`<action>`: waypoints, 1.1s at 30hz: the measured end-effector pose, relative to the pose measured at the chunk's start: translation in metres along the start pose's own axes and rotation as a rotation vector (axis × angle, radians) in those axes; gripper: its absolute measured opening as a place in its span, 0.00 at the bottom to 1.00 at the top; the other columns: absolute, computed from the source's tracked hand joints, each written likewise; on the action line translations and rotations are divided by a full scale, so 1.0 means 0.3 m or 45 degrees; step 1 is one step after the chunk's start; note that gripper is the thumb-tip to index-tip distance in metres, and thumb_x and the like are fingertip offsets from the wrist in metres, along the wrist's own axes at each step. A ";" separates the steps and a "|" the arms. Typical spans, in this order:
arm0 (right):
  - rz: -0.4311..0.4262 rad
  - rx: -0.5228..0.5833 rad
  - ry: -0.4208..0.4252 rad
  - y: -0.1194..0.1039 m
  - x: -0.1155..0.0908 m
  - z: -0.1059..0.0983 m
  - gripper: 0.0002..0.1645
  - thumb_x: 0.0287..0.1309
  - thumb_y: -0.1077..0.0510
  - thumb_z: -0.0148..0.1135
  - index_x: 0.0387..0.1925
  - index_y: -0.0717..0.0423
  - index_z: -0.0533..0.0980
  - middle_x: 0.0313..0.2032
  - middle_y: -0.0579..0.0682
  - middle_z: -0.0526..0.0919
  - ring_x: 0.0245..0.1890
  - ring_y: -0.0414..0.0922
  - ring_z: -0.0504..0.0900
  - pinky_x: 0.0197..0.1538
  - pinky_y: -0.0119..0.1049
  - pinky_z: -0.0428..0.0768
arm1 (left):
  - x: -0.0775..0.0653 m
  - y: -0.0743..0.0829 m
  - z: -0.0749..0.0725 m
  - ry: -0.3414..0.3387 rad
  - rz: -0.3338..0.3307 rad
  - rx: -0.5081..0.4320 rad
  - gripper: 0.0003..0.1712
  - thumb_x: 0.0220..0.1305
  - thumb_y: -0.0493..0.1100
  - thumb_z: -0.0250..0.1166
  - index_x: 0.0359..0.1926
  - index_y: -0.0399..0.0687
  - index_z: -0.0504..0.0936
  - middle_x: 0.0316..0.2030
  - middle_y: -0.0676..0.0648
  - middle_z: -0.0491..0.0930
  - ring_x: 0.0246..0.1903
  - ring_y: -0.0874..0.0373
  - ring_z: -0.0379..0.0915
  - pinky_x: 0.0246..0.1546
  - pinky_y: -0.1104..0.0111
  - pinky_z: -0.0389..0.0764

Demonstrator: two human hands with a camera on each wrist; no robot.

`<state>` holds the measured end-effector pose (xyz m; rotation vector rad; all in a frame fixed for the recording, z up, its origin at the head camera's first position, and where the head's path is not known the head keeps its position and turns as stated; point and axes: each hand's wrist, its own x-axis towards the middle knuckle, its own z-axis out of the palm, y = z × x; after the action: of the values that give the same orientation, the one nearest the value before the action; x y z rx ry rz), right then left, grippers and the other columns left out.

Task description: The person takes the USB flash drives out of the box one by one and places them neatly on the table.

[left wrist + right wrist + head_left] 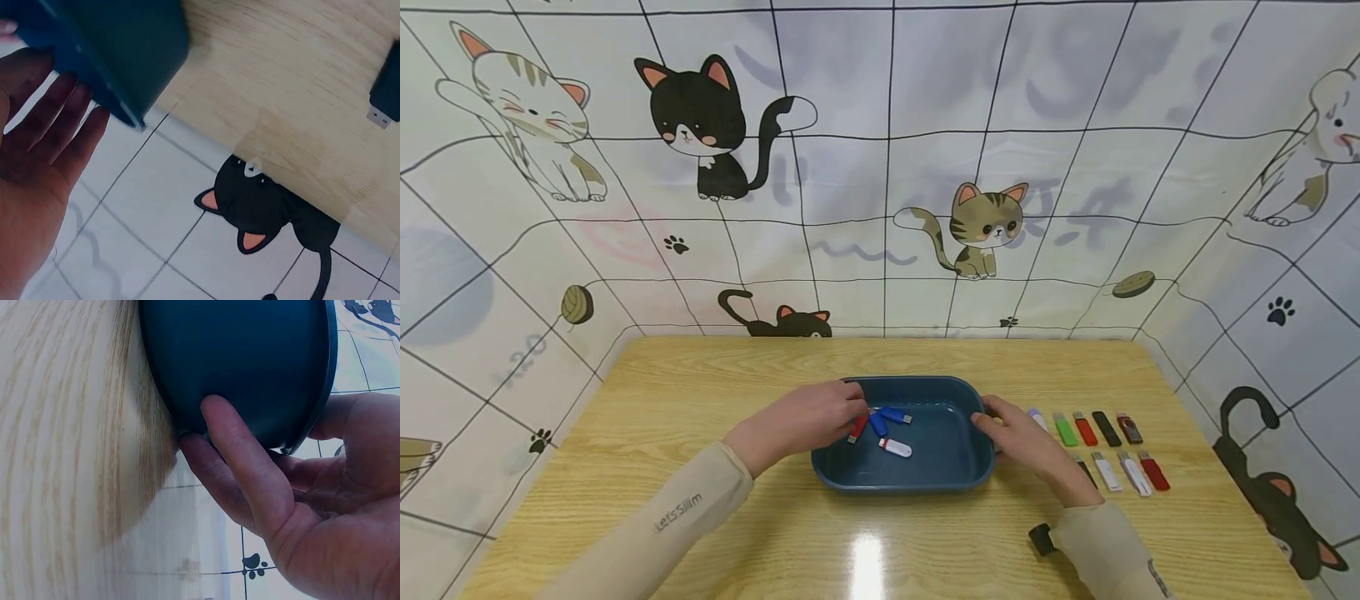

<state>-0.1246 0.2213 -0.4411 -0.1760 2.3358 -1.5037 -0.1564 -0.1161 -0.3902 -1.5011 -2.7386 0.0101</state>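
Observation:
A dark blue tray (925,477) stands on the wooden table, holding a red USB stick (854,433), two blue USB sticks (877,424) and a white one with a red end (896,447). My left hand (827,412) reaches over the tray's left rim, fingers beside the red stick; its fingertips are partly hidden in the head view. In the left wrist view those fingers (75,131) hang loosely bent inside the rim, no stick visible among them. With the thumb over the rim and fingers against the outer wall (244,369), my right hand (325,494) grips the tray's right end.
Right of the tray, several USB sticks lie in two rows, among them a green one (1064,429), a black one (1106,428) and a red one (1153,472). My right hand partly covers the nearest ones. Cat-print sheeting (850,183) walls the table's back and sides.

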 end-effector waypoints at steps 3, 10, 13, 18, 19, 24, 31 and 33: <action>0.011 0.004 -0.002 0.000 0.000 -0.001 0.29 0.80 0.55 0.50 0.73 0.68 0.62 0.65 0.72 0.71 0.56 0.61 0.82 0.44 0.50 0.89 | 0.026 -0.002 0.016 -0.084 0.032 0.061 0.10 0.70 0.43 0.70 0.49 0.49 0.88 0.42 0.49 0.82 0.37 0.59 0.76 0.41 0.70 0.85; 0.013 0.008 0.000 0.009 0.003 -0.003 0.30 0.80 0.55 0.51 0.73 0.67 0.62 0.65 0.71 0.71 0.56 0.61 0.82 0.44 0.50 0.89 | 0.063 -0.004 0.041 -0.249 0.045 0.204 0.09 0.71 0.43 0.68 0.50 0.56 0.88 0.40 0.51 0.81 0.34 0.61 0.74 0.38 0.71 0.84; 0.008 0.009 0.000 0.012 0.005 -0.002 0.29 0.79 0.54 0.51 0.73 0.67 0.63 0.65 0.70 0.72 0.55 0.61 0.82 0.44 0.50 0.89 | 0.072 -0.001 0.051 -0.292 0.048 0.243 0.08 0.71 0.41 0.68 0.49 0.57 0.88 0.38 0.52 0.80 0.30 0.62 0.71 0.32 0.73 0.82; 0.003 0.011 0.005 0.011 0.007 0.000 0.29 0.79 0.55 0.51 0.72 0.67 0.63 0.64 0.70 0.72 0.54 0.60 0.83 0.42 0.50 0.89 | 0.084 0.008 0.065 -0.336 0.052 0.322 0.08 0.72 0.42 0.67 0.49 0.58 0.88 0.36 0.53 0.80 0.26 0.63 0.68 0.27 0.75 0.77; 0.003 0.011 0.006 0.011 0.007 0.001 0.29 0.79 0.55 0.51 0.72 0.67 0.64 0.64 0.70 0.72 0.54 0.60 0.83 0.42 0.50 0.89 | 0.087 0.009 0.068 -0.340 0.054 0.343 0.09 0.73 0.42 0.67 0.50 0.58 0.87 0.37 0.53 0.81 0.25 0.63 0.68 0.27 0.75 0.78; 0.007 0.001 0.004 0.012 0.008 0.000 0.29 0.79 0.54 0.51 0.72 0.66 0.63 0.64 0.71 0.72 0.54 0.60 0.83 0.42 0.50 0.89 | 0.095 0.008 0.081 -0.329 0.044 0.387 0.07 0.74 0.42 0.66 0.48 0.55 0.88 0.36 0.52 0.84 0.23 0.63 0.70 0.25 0.75 0.80; 0.001 0.005 -0.002 0.015 0.010 -0.002 0.29 0.80 0.55 0.51 0.72 0.67 0.63 0.64 0.71 0.72 0.53 0.60 0.83 0.41 0.50 0.89 | 0.095 0.004 0.094 -0.274 0.011 0.330 0.04 0.70 0.41 0.69 0.35 0.51 0.86 0.29 0.53 0.82 0.23 0.63 0.71 0.26 0.74 0.81; -0.002 0.008 -0.003 0.015 0.010 -0.003 0.30 0.80 0.55 0.51 0.72 0.67 0.63 0.64 0.71 0.72 0.53 0.60 0.83 0.41 0.50 0.89 | 0.093 0.006 0.097 -0.269 0.016 0.350 0.03 0.69 0.40 0.71 0.35 0.52 0.86 0.30 0.53 0.83 0.23 0.63 0.72 0.27 0.73 0.82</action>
<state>-0.1271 0.2231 -0.4456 -0.1776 2.3289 -1.5108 -0.1704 -0.0915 -0.4190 -1.5156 -2.7360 0.5516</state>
